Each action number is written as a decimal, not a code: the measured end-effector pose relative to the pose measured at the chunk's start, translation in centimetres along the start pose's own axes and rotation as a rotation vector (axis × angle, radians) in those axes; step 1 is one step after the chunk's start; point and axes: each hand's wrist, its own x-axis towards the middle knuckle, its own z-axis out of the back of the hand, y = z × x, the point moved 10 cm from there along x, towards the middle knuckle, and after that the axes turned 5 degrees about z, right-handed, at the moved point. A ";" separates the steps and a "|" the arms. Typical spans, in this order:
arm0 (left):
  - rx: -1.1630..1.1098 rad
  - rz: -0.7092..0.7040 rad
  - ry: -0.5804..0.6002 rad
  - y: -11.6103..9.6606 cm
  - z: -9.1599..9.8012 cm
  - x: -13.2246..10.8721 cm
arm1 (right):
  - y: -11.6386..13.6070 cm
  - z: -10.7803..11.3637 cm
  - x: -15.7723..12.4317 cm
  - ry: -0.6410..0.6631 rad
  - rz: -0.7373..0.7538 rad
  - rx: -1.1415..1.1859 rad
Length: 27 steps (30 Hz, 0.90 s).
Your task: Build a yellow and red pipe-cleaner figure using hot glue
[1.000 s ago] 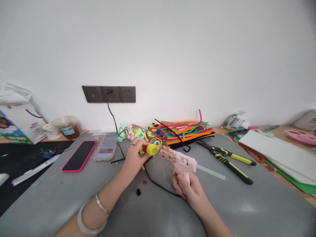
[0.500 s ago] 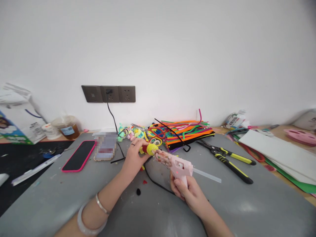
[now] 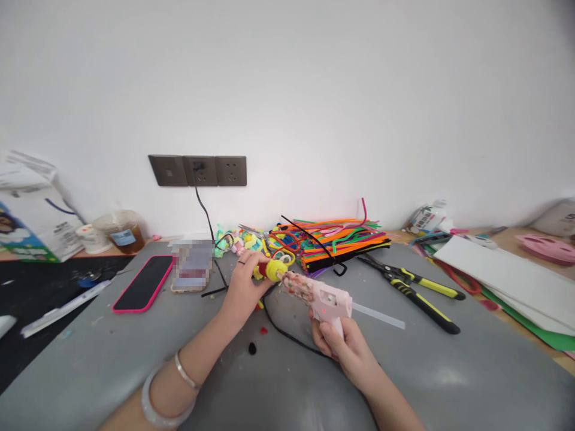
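Note:
My right hand [image 3: 344,347] is wrapped round the handle of a pale pink glue gun [image 3: 330,302]. A clear glue stick [image 3: 380,315] sticks out of its back end, and a small red light shows on its side. The gun's nozzle end is caked with residue and meets a yellow and red fuzzy piece [image 3: 275,270], apparently made of pipe cleaner. That piece is gripped in the fingers of my left hand [image 3: 247,278], which hide part of it. Both are held above the grey mat [image 3: 188,353].
Behind the hands lie bundled coloured pipe cleaners [image 3: 350,239] and small fuzzy pieces with scissors [image 3: 251,236]. Yellow-black pliers [image 3: 413,287] rest at right, beside white sheets [image 3: 503,278]. At left are a pink-cased phone [image 3: 144,284], another phone [image 3: 192,266] and a drink cup [image 3: 123,233].
The glue gun and my right hand have shifted very slightly right. My left hand keeps its hold on the yellow and red piece.

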 end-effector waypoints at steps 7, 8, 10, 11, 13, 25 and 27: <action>-0.007 -0.026 -0.009 -0.2 0.1 0.0 | 0.0 -0.1 -0.2 -0.006 -0.004 0.004; -0.006 -0.027 -0.011 -0.2 0.2 0.0 | 0.0 -0.1 -0.2 -0.005 -0.007 -0.003; -0.003 -0.026 -0.015 -0.2 0.2 -0.1 | -0.2 0.0 -0.3 -0.014 -0.007 -0.012; -0.003 -0.025 -0.018 -0.2 0.2 -0.1 | -0.2 0.1 -0.3 -0.021 -0.003 -0.013; -0.001 -0.024 -0.025 -0.1 0.3 -0.1 | -0.5 0.2 -0.5 -0.033 0.007 -0.008; 0.024 -0.036 -0.052 0.1 0.4 -0.1 | 0.6 0.4 0.2 -0.033 0.021 -0.098; 0.028 -0.041 -0.064 0.0 0.5 -0.2 | 0.5 0.5 0.1 -0.043 0.023 -0.106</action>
